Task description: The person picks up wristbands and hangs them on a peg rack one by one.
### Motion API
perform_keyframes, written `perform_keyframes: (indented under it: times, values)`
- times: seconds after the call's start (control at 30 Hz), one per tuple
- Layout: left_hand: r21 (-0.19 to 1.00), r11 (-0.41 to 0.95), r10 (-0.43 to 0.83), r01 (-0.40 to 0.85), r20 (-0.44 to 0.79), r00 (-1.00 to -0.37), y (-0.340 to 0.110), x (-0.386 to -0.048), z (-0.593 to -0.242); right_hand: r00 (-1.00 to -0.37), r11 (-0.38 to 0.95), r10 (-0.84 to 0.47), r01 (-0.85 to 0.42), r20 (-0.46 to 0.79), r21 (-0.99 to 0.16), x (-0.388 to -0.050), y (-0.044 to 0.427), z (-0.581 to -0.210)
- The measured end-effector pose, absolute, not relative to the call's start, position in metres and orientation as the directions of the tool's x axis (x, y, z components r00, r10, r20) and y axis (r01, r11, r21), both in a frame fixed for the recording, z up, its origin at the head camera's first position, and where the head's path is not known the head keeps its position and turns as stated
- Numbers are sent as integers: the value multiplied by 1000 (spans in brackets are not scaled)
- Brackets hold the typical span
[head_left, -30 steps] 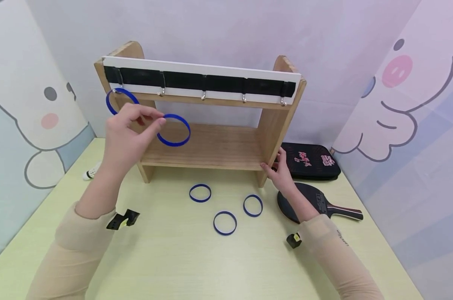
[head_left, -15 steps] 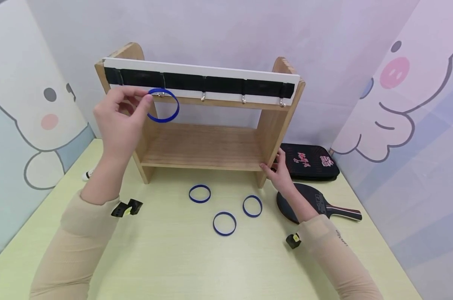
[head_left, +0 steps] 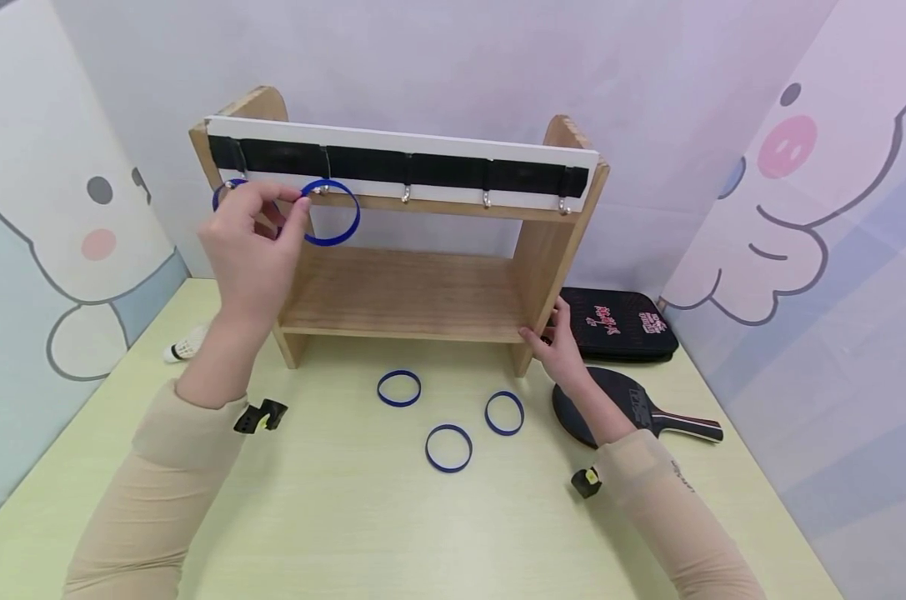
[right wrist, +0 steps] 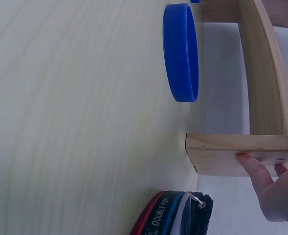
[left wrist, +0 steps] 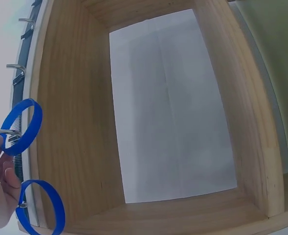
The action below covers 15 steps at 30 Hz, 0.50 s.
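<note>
In the head view my left hand (head_left: 250,250) pinches a blue wristband (head_left: 357,218) between thumb and fingertips. The band is at the second metal hook (head_left: 322,190) from the left; in the left wrist view that hook (left wrist: 9,132) shows inside the band's loop. A second blue wristband (left wrist: 59,210) hangs on the leftmost hook, partly hidden by my left hand in the head view. The hooks line a white board with a black strip (head_left: 453,173) on a wooden shelf (head_left: 415,292). My right hand (head_left: 561,350) grips the shelf's right side panel (right wrist: 217,142) low down.
Three blue wristbands lie on the table before the shelf: one near it (head_left: 399,405), one in front (head_left: 448,471), one at right (head_left: 504,432). A black case (head_left: 610,321) and a table tennis bat (head_left: 625,392) lie right; a shuttlecock (head_left: 186,343) lies left.
My left hand has raised the pinched wristband from in front of the shelf opening to the second hook, then shifted slightly right. My right hand has stayed on the side panel.
</note>
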<state>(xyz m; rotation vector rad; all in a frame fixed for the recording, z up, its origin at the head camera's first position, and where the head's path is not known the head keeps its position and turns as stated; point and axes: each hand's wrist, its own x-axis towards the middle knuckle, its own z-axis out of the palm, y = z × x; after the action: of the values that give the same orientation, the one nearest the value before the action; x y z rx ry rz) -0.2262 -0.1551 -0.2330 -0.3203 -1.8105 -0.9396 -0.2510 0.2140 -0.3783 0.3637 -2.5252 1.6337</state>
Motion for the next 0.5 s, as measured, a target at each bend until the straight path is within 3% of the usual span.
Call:
perform_keyframes:
  times: [0.27,0.5]
  values:
    - [517,643,-238,565,836,-494,-154,-229,-237,-966,392,-138,-257,220,-884,-251,214,-377]
    - [435,678,-180,593,880,-440,-157,-224,-238,-966,393,-137,-255,218,-884,-251,214,-378]
